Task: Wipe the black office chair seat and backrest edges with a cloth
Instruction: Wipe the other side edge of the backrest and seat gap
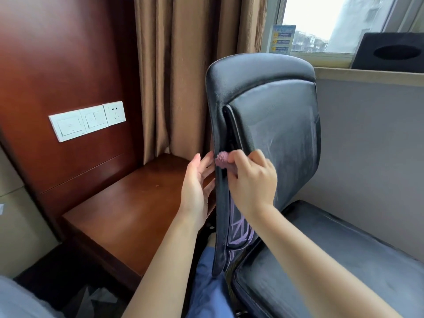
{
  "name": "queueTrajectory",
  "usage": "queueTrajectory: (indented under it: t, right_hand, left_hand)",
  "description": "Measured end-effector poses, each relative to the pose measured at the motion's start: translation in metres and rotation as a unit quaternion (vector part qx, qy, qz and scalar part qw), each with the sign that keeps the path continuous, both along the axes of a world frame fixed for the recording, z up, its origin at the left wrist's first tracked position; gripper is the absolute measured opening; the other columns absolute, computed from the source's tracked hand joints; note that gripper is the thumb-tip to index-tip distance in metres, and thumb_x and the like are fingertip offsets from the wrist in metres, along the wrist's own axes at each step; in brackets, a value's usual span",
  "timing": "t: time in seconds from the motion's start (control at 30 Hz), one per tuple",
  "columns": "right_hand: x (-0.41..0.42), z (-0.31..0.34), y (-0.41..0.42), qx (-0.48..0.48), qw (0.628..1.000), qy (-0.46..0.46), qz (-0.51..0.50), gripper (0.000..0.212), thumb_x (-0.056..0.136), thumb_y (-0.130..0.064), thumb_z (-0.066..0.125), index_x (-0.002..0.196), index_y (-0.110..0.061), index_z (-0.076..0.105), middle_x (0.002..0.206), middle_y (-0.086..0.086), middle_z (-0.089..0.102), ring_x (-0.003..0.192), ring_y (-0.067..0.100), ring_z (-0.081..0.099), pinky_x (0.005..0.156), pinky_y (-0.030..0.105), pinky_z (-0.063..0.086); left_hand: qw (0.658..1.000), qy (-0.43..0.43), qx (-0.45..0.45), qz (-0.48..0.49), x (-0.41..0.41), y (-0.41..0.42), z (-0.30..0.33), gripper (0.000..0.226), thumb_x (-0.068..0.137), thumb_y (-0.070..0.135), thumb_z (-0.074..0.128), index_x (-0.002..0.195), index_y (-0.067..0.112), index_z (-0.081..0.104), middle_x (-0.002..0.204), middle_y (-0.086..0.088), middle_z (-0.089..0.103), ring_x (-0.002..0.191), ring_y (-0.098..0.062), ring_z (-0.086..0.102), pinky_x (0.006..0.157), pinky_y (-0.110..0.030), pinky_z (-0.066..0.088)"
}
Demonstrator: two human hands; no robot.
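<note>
The black office chair stands side-on in front of me, its backrest (273,115) upright and its seat (332,260) at the lower right. My right hand (252,182) grips a bunched purple cloth (222,160) and presses it into the gap along the backrest's left edge. More purple cloth (241,230) hangs down below my wrist against the backrest. My left hand (198,187) has straight fingers resting on the outer side of that same edge, steadying it.
A low wooden side table (128,216) sits left of the chair, under a wood wall panel with white switches and a socket (87,121). Brown curtains (179,76) hang behind. A black tissue box (390,52) and a small card (283,39) stand on the window sill.
</note>
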State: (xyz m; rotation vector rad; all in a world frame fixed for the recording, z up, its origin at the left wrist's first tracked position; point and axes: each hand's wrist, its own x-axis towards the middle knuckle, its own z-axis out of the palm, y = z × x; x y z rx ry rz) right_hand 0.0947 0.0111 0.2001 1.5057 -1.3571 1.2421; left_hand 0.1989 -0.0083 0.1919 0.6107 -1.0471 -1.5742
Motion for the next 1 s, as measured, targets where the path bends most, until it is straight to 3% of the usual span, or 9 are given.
queueTrajectory:
  t: [0.17,0.37,0.53,0.63,0.77,0.83,0.9,1.0]
  right_hand:
    - [0.004,0.019,-0.008,-0.023,1.0,-0.014,0.008,0.02,0.065,0.002,0.077,0.069,-0.012,0.063,0.053,-0.006,0.051,0.058,0.021,0.045,0.05,0.026,0.039]
    - [-0.002,-0.037,0.004,0.027,0.999,0.024,-0.01,0.028,0.058,0.006,0.08,0.07,-0.013,0.064,0.058,-0.008,0.055,0.057,0.019,0.043,0.048,0.026,0.035]
    - [-0.01,0.002,0.007,-0.035,0.997,-0.046,0.049,0.016,0.072,-0.003,0.074,0.08,-0.016,0.072,0.076,-0.013,0.07,0.059,0.021,0.05,0.051,0.026,0.042]
    - [-0.017,0.006,0.001,0.011,0.997,-0.051,0.058,0.009,0.079,-0.011,0.071,0.089,-0.012,0.072,0.087,-0.005,0.072,0.068,0.024,0.055,0.058,0.029,0.047]
    - [-0.018,-0.014,-0.004,0.028,0.999,-0.014,0.039,0.015,0.081,-0.009,0.068,0.095,-0.009,0.073,0.095,0.004,0.07,0.072,0.026,0.058,0.062,0.03,0.048]
    - [-0.014,-0.025,-0.004,0.035,0.999,0.037,0.02,0.016,0.08,-0.006,0.068,0.095,-0.008,0.071,0.094,0.003,0.07,0.068,0.025,0.056,0.06,0.031,0.048]
    - [-0.009,-0.041,-0.001,0.064,0.995,0.079,-0.02,0.019,0.077,-0.003,0.069,0.094,-0.009,0.07,0.09,-0.001,0.069,0.065,0.022,0.05,0.059,0.03,0.042]
    - [-0.008,-0.059,0.007,0.088,0.99,0.096,-0.056,0.022,0.072,0.002,0.067,0.089,-0.011,0.068,0.082,-0.004,0.067,0.064,0.02,0.046,0.057,0.028,0.033]
  left_hand:
    - [1.0,0.007,0.007,0.006,0.001,0.002,0.002,0.047,0.102,0.036,0.025,0.124,0.015,0.061,0.119,0.003,0.068,0.113,-0.009,0.059,0.11,-0.042,0.037]
    - [1.0,-0.017,-0.012,-0.009,0.001,-0.004,-0.004,0.051,0.102,0.037,0.019,0.132,0.017,0.056,0.124,0.001,0.065,0.12,-0.009,0.056,0.111,-0.04,0.035]
    - [1.0,0.002,-0.008,-0.014,0.003,-0.004,-0.007,0.051,0.103,0.036,0.02,0.133,0.012,0.054,0.126,0.0,0.064,0.122,-0.013,0.055,0.112,-0.042,0.034]
    - [1.0,-0.013,-0.006,-0.028,0.003,-0.004,-0.012,0.049,0.103,0.038,0.02,0.134,0.02,0.053,0.131,0.005,0.06,0.126,-0.015,0.052,0.112,-0.042,0.033]
    - [0.998,-0.053,0.0,-0.046,-0.002,-0.002,-0.023,0.043,0.103,0.04,0.02,0.13,0.032,0.053,0.127,0.01,0.062,0.122,-0.01,0.055,0.108,-0.033,0.037]
    - [0.997,-0.065,-0.001,-0.044,-0.003,-0.002,-0.025,0.04,0.103,0.04,0.02,0.123,0.037,0.055,0.119,0.015,0.066,0.116,-0.004,0.058,0.098,-0.026,0.042]
    - [0.997,-0.071,-0.003,-0.044,-0.003,-0.003,-0.026,0.039,0.103,0.039,0.019,0.115,0.04,0.056,0.109,0.019,0.069,0.108,0.002,0.061,0.089,-0.021,0.043]
    - [0.996,-0.081,-0.013,-0.04,-0.001,-0.003,-0.024,0.04,0.103,0.038,0.018,0.117,0.038,0.056,0.112,0.014,0.069,0.107,-0.001,0.062,0.088,-0.021,0.043]
